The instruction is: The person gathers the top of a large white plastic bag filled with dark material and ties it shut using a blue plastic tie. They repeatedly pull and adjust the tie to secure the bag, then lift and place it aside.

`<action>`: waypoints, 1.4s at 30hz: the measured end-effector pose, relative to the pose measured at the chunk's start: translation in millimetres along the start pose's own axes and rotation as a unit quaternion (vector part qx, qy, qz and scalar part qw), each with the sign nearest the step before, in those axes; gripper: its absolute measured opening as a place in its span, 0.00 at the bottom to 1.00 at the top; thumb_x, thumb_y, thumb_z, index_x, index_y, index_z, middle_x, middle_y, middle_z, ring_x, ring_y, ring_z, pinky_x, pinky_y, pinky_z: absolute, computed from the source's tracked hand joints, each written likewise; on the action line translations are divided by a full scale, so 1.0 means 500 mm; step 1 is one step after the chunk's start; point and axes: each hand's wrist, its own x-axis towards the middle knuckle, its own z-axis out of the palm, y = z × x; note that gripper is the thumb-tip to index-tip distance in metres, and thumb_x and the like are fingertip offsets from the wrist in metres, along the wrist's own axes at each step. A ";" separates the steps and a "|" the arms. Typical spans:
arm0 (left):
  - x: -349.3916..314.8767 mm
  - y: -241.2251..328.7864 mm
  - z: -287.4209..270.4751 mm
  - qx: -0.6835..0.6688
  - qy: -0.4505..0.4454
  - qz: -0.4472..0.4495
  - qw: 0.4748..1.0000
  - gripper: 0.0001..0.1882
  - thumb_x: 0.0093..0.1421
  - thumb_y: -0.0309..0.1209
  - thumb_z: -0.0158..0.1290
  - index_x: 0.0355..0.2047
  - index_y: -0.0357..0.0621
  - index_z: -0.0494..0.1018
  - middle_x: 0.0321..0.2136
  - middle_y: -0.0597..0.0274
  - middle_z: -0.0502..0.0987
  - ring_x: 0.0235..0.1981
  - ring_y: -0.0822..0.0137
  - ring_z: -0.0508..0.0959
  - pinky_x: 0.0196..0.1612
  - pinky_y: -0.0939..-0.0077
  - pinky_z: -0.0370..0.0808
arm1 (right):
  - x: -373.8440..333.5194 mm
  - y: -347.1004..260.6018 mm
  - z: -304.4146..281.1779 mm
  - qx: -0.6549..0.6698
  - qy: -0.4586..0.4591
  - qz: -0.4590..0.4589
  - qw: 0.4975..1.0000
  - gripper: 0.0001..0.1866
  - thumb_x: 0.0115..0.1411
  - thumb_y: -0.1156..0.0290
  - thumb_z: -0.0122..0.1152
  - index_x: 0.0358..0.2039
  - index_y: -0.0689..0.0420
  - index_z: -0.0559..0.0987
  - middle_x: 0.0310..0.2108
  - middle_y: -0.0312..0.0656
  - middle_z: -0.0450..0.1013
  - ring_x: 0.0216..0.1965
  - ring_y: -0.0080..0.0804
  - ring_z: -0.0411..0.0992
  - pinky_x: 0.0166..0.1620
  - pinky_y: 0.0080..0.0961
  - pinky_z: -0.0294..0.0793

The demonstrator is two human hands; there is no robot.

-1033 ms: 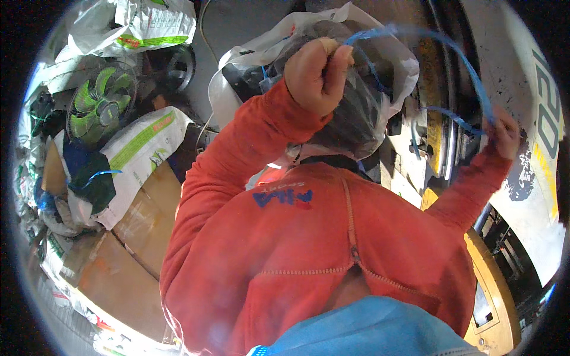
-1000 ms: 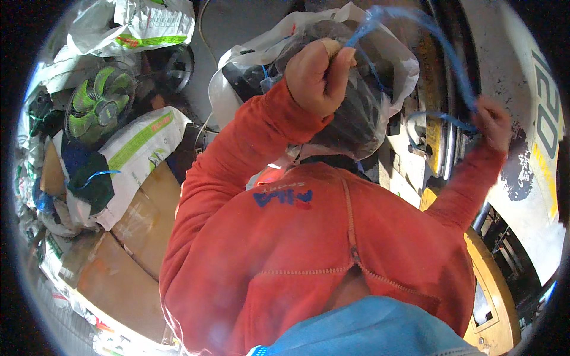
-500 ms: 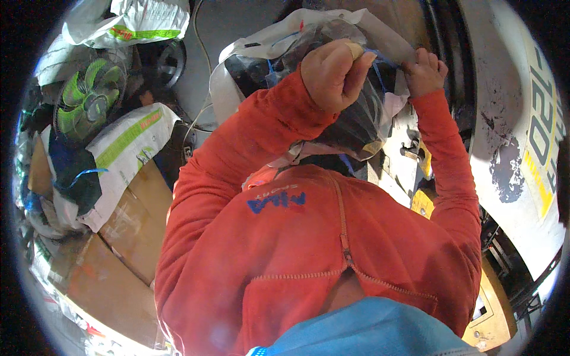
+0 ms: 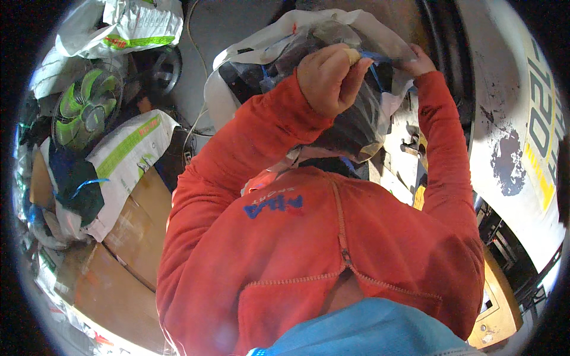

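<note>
In front of me is a large white woven sack (image 4: 255, 50) with its mouth spread wide. Inside it lie a clear plastic liner (image 4: 365, 127), dark contents and some blue strands (image 4: 373, 74). My left hand (image 4: 328, 80) is closed in a fist above the sack's mouth. A small pale yellowish bit (image 4: 352, 56) shows at its thumb and fingertips; what it is I cannot make out. At the far right of the rim, my right hand (image 4: 421, 62) has its fingers round the white sack's edge, partly hidden behind it.
To the left stand a green-bladed fan (image 4: 88, 113) and brown cardboard boxes (image 4: 119, 279), with a white-and-green sack (image 4: 127, 154) draped over them. Another such sack (image 4: 142, 24) lies far left. A white machine panel (image 4: 516, 118) rises on the right, above a yellow metal part (image 4: 499, 302).
My right hand has shifted slightly along the sack's rim, its fingers now more hidden behind it. My left hand stays closed and has barely moved.
</note>
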 end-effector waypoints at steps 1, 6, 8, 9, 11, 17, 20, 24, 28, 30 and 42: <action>0.000 0.000 0.000 -0.006 -0.004 0.002 1.000 0.07 0.46 0.22 0.53 0.21 0.38 0.64 0.15 0.56 0.66 0.15 0.57 0.67 0.17 0.71 0.65 | 0.009 0.001 0.001 -0.054 -0.057 0.018 0.997 0.28 0.37 0.64 0.66 0.41 0.57 0.70 0.36 0.39 0.71 0.36 0.30 0.69 0.41 0.24 0.66; 0.001 0.002 -0.002 0.006 -0.017 0.010 1.000 0.07 0.46 0.22 0.52 0.22 0.38 0.63 0.14 0.56 0.64 0.13 0.57 0.66 0.15 0.71 0.64 | 0.043 0.018 0.029 -0.112 -0.134 0.113 0.978 0.23 0.40 0.60 0.63 0.37 0.57 0.74 0.32 0.40 0.73 0.33 0.30 0.70 0.39 0.24 0.67; 0.000 0.002 -0.001 -0.002 -0.023 0.009 1.000 0.07 0.47 0.22 0.52 0.21 0.38 0.63 0.14 0.56 0.64 0.13 0.57 0.65 0.15 0.71 0.64 | 0.043 0.021 0.034 -0.080 -0.095 0.068 0.990 0.25 0.35 0.55 0.63 0.35 0.55 0.76 0.31 0.47 0.73 0.34 0.40 0.72 0.37 0.30 0.70; 0.000 0.001 -0.001 -0.006 -0.023 0.012 1.000 0.07 0.47 0.22 0.52 0.21 0.38 0.63 0.13 0.56 0.64 0.13 0.57 0.65 0.14 0.71 0.64 | 0.039 0.018 0.031 -0.107 -0.075 0.039 0.991 0.26 0.35 0.55 0.63 0.36 0.55 0.75 0.32 0.47 0.73 0.34 0.41 0.72 0.37 0.30 0.70; -0.001 -0.001 -0.001 -0.012 -0.025 0.013 1.000 0.07 0.47 0.22 0.51 0.21 0.38 0.63 0.13 0.56 0.64 0.12 0.57 0.65 0.14 0.71 0.63 | 0.019 -0.001 0.012 -0.150 -0.039 -0.035 0.987 0.26 0.36 0.56 0.63 0.37 0.54 0.74 0.33 0.46 0.73 0.34 0.41 0.72 0.37 0.31 0.70; -0.004 -0.006 -0.003 -0.008 -0.018 0.012 1.000 0.07 0.47 0.22 0.51 0.20 0.38 0.62 0.13 0.56 0.64 0.13 0.57 0.66 0.14 0.71 0.64 | -0.103 -0.123 -0.128 -0.163 0.072 -0.097 0.979 0.22 0.41 0.60 0.64 0.37 0.51 0.69 0.28 0.40 0.70 0.30 0.33 0.70 0.35 0.25 0.67; -0.003 -0.006 -0.001 0.001 -0.008 0.018 1.000 0.07 0.47 0.22 0.51 0.20 0.38 0.62 0.13 0.56 0.64 0.13 0.56 0.66 0.14 0.71 0.64 | -0.168 -0.146 -0.206 -0.032 0.013 -0.172 0.984 0.16 0.47 0.62 0.60 0.35 0.54 0.70 0.23 0.34 0.67 0.23 0.21 0.64 0.26 0.17 0.62; 0.000 -0.004 0.001 0.017 0.002 0.019 1.000 0.07 0.48 0.22 0.51 0.20 0.38 0.62 0.14 0.55 0.64 0.13 0.56 0.66 0.15 0.70 0.64 | -0.208 -0.083 -0.300 0.357 -0.036 -0.061 0.931 0.12 0.48 0.64 0.59 0.31 0.56 0.73 0.21 0.31 0.66 0.22 0.17 0.61 0.24 0.15 0.57; 0.001 -0.005 0.000 0.022 0.011 -0.006 1.000 0.07 0.49 0.21 0.50 0.21 0.38 0.62 0.14 0.56 0.64 0.13 0.56 0.66 0.16 0.69 0.64 | -0.202 0.037 -0.323 0.371 0.020 0.081 0.925 0.11 0.46 0.67 0.62 0.31 0.55 0.75 0.25 0.33 0.70 0.26 0.19 0.66 0.28 0.16 0.64; 0.002 -0.007 0.000 0.034 0.012 -0.005 0.999 0.06 0.49 0.21 0.49 0.20 0.38 0.62 0.14 0.56 0.64 0.13 0.56 0.65 0.16 0.69 0.63 | -0.191 0.089 -0.301 0.309 0.006 0.136 0.941 0.11 0.48 0.67 0.59 0.33 0.56 0.75 0.23 0.33 0.69 0.22 0.18 0.63 0.24 0.15 0.61; -0.002 -0.004 0.005 0.037 0.035 -0.005 0.999 0.06 0.50 0.21 0.49 0.20 0.37 0.62 0.13 0.57 0.62 0.12 0.58 0.64 0.15 0.71 0.62 | -0.145 -0.034 -0.199 0.220 -0.038 0.030 0.974 0.10 0.47 0.70 0.59 0.31 0.58 0.76 0.29 0.36 0.72 0.31 0.26 0.69 0.32 0.20 0.67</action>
